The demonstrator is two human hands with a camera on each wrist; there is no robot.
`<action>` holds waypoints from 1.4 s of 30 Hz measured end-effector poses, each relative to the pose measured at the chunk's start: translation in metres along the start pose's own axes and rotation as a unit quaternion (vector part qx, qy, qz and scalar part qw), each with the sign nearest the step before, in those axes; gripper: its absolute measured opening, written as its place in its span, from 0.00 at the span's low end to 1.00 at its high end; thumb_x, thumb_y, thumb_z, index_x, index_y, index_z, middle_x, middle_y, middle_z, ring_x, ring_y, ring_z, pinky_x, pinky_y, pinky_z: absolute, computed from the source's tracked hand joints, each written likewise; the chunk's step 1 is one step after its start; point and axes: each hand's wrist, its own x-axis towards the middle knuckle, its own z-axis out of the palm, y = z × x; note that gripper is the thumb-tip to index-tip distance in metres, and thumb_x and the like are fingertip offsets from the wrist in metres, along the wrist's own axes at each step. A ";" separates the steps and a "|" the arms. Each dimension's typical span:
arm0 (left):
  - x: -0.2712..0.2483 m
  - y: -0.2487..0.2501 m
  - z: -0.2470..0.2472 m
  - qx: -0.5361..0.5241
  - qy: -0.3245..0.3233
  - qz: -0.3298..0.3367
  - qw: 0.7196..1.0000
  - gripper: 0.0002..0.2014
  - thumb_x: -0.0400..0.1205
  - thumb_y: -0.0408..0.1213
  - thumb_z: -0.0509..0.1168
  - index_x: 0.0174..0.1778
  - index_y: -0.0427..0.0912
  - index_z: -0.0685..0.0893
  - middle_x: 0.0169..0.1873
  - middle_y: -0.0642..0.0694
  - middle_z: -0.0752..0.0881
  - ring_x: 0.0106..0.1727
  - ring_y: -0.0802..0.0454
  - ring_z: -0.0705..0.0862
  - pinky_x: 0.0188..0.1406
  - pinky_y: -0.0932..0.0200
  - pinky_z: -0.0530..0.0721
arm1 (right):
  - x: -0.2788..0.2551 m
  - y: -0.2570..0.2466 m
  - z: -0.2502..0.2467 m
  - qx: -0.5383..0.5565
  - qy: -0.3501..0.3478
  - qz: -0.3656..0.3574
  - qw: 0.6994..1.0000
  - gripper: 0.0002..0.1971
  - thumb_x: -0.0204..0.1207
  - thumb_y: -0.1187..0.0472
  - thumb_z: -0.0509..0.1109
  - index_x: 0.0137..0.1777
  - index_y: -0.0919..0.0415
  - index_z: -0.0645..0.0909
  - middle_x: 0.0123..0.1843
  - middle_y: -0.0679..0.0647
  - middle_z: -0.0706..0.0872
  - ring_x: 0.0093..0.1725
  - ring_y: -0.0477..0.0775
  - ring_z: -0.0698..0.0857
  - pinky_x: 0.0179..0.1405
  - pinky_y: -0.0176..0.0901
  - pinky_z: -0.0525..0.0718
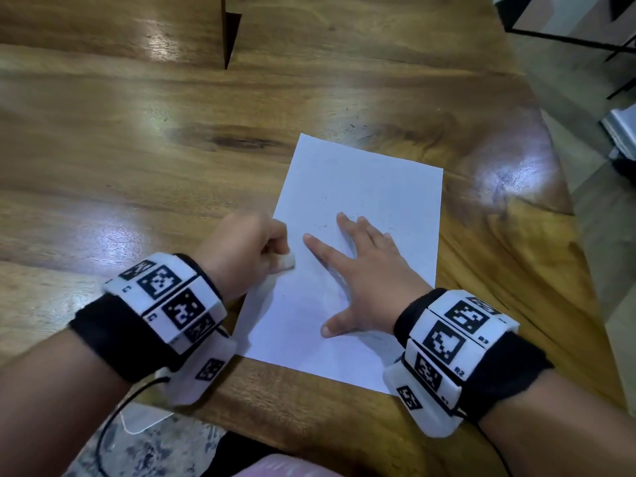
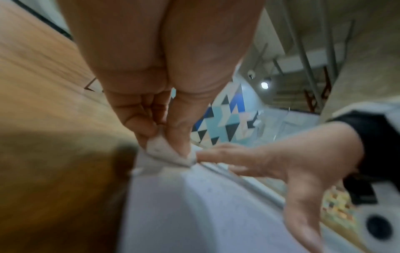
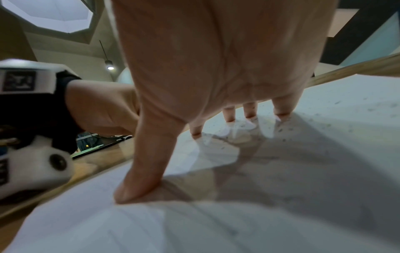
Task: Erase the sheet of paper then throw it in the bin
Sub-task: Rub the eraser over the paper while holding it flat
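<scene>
Wooden table (image 1: 137, 149) is carrying a white sheet of paper (image 1: 371, 187), lying flat near the front edge, speckled with dark crumbs. Right hand (image 1: 364, 270) is pressing it, fingers splayed wide. Left hand (image 1: 247, 246) is pinching a white eraser (image 1: 287, 262) at the sheet's left edge.

Looks to me like a café or shared lounge, not a home: big glossy wooden table (image 1: 137, 132), geometric tile wall (image 2: 227, 119) mid-frame, pendant lamp (image 3: 109, 64) at upper left, concrete stairs (image 2: 292, 97) with metal railing at upper right.
</scene>
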 end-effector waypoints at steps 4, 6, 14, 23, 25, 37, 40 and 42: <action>-0.038 -0.009 0.005 -0.005 -0.083 0.042 0.996 0.12 0.69 0.42 0.71 0.25 0.45 0.76 0.23 0.54 0.75 0.25 0.64 0.75 0.27 0.72 0.67 | 0.000 0.001 0.001 -0.001 -0.005 -0.002 1.000 0.59 0.63 0.34 0.76 0.80 0.33 0.31 0.82 0.52 0.24 0.80 0.57 0.26 0.81 0.59 0.35; -0.053 -0.011 0.006 -0.023 -0.143 0.025 0.989 0.09 0.68 0.33 0.73 0.29 0.45 0.78 0.23 0.58 0.76 0.29 0.69 0.79 0.30 0.78 0.71 | 0.000 0.002 0.001 -0.003 -0.005 -0.005 1.000 0.59 0.63 0.34 0.75 0.79 0.33 0.30 0.81 0.52 0.23 0.80 0.57 0.26 0.81 0.59 0.34; -0.004 0.006 0.005 0.008 -0.020 -0.007 1.000 0.07 0.70 0.41 0.73 0.33 0.41 0.84 0.34 0.45 0.85 0.36 0.50 0.80 0.30 0.71 0.69 | 0.000 0.000 0.000 -0.013 -0.006 0.000 1.000 0.60 0.63 0.34 0.75 0.79 0.33 0.29 0.81 0.52 0.23 0.80 0.58 0.26 0.81 0.60 0.35; -0.035 0.000 0.015 -0.036 -0.058 0.034 0.997 0.08 0.68 0.43 0.73 0.30 0.44 0.83 0.32 0.49 0.82 0.36 0.55 0.81 0.35 0.68 0.73 | 0.001 0.000 0.000 -0.010 -0.009 -0.004 1.000 0.60 0.63 0.34 0.76 0.79 0.33 0.29 0.81 0.53 0.23 0.80 0.58 0.25 0.81 0.60 0.35; -0.018 0.004 0.016 -0.008 -0.022 0.032 0.999 0.08 0.70 0.40 0.73 0.32 0.40 0.84 0.34 0.45 0.82 0.37 0.50 0.79 0.34 0.67 0.70 | 0.001 0.000 0.000 -0.011 -0.008 -0.003 1.000 0.60 0.63 0.34 0.76 0.79 0.33 0.29 0.81 0.53 0.23 0.80 0.58 0.26 0.81 0.60 0.35; -0.042 -0.015 0.013 -0.033 -0.017 0.040 0.999 0.13 0.67 0.47 0.66 0.26 0.40 0.81 0.29 0.49 0.80 0.32 0.56 0.79 0.35 0.64 0.73 | 0.000 -0.001 -0.001 -0.012 -0.012 -0.001 1.000 0.60 0.63 0.34 0.76 0.79 0.33 0.29 0.81 0.52 0.23 0.80 0.58 0.25 0.81 0.60 0.35; -0.067 -0.021 0.015 -0.057 -0.098 0.053 0.992 0.13 0.70 0.32 0.70 0.23 0.40 0.73 0.26 0.52 0.77 0.30 0.60 0.79 0.31 0.68 0.74 | -0.001 -0.001 -0.001 -0.012 -0.013 0.000 1.000 0.60 0.63 0.34 0.76 0.79 0.34 0.29 0.81 0.52 0.22 0.80 0.58 0.25 0.81 0.60 0.35; -0.072 -0.023 0.013 -0.044 -0.144 0.048 0.987 0.12 0.68 0.31 0.71 0.25 0.43 0.74 0.29 0.52 0.79 0.33 0.62 0.80 0.34 0.72 0.75 | -0.001 -0.001 -0.002 -0.012 -0.014 0.000 1.000 0.60 0.64 0.35 0.75 0.79 0.34 0.29 0.81 0.52 0.22 0.80 0.58 0.25 0.80 0.60 0.34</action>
